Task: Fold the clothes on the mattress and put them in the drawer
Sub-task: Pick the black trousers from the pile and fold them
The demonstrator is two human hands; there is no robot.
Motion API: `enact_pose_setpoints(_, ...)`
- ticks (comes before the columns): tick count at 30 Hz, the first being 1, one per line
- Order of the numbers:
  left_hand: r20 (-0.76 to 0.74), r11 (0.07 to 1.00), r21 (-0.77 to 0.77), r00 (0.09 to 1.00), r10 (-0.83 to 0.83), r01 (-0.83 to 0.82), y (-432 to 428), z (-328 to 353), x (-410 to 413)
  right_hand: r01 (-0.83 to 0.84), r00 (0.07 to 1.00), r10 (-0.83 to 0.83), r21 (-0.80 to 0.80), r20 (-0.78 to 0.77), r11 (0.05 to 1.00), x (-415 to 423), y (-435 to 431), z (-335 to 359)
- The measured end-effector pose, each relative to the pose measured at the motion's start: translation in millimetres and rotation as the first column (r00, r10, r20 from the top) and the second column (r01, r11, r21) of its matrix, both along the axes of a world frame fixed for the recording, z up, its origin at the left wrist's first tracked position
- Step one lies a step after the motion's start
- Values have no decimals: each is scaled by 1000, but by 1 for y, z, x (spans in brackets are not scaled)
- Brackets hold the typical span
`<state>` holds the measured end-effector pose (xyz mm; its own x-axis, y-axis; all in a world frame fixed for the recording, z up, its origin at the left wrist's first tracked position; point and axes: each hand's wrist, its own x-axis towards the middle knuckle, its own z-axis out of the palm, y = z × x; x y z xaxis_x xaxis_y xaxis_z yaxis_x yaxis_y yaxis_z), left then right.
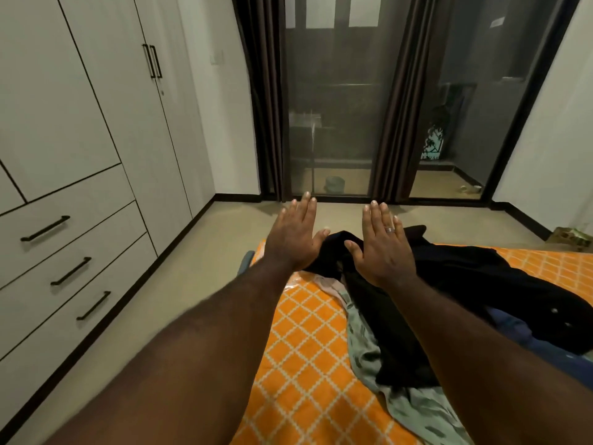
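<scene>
My left hand [293, 237] and right hand [383, 248] both flat, fingers straight, gripping nothing, held over the mattress's [305, 354] far edge, black clothes [401, 316] heaped beneath them across a pale green garment [369, 358], closed drawers [64, 252] off left.

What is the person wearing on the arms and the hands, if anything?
The left forearm and the right forearm are bare; no sleeve shows in the view. The right hand carries a silver-coloured ring on one finger. The left hand shows no ring, and neither wrist shows a watch or bracelet.
</scene>
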<state>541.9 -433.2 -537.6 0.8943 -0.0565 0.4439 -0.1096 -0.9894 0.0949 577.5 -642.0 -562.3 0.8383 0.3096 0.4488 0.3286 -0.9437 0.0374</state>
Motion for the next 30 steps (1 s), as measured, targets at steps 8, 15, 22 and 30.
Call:
enact_pose_setpoints(8,-49,997,-42,997,66,-68,-30,-58,-17,-69,998,68,-24,-6,997,-6,-8,-37)
enact_pose_setpoints(15,-7,982,-153,994,112,-112,-91,-60,-43,-65,998,66,-124,6,990,-10,-70,-39)
enact_pose_setpoints(22,31,974,-89,977,211,-208,-138,-66,-92,-56,996,58,-32,66,998,-61,-131,-38)
enact_pose_setpoints(30,2,973,-14,973,229,-229,-205,-45,-145,-108,994,109,-25,32,994,-113,-201,-40)
